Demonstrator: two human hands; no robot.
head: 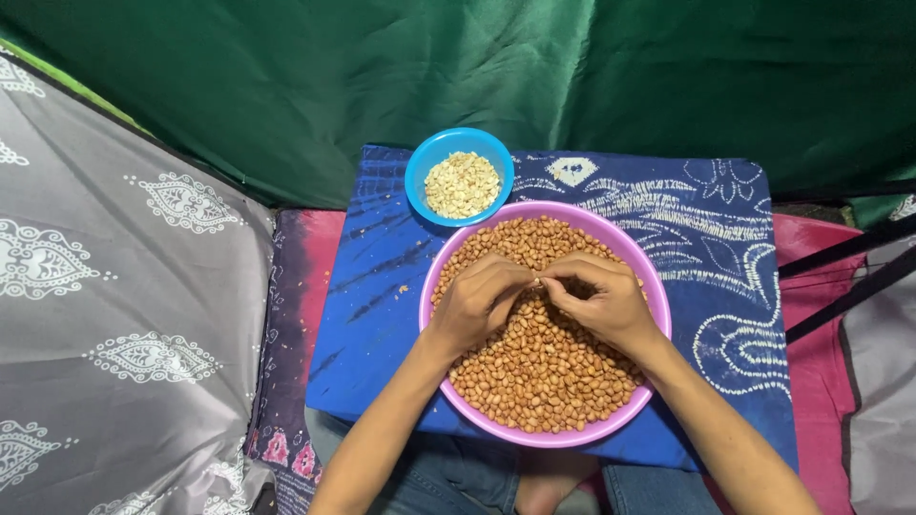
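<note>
Denim-clad knees show at the bottom edge, nearest the camera, just below the rim of a wide pink bowl that rests over them on a blue patterned cloth. Reddish-brown peanuts fill the bowl, lying directly under the grip and spreading on every side of it. Both forearms reach up over the bowl. The left hand and the right hand meet above the middle of the pile, fingertips pressed together from both sides on a single peanut, which sits pinched between them at the point where the two hands touch. The other fingers of each hand curl inward over the heap.

Beyond the grip and a little to its left, a small blue bowl touches the pink bowl's far rim and holds pale, skinless peanuts. Grey patterned fabric lies well to the left, and green cloth hangs farthest back.
</note>
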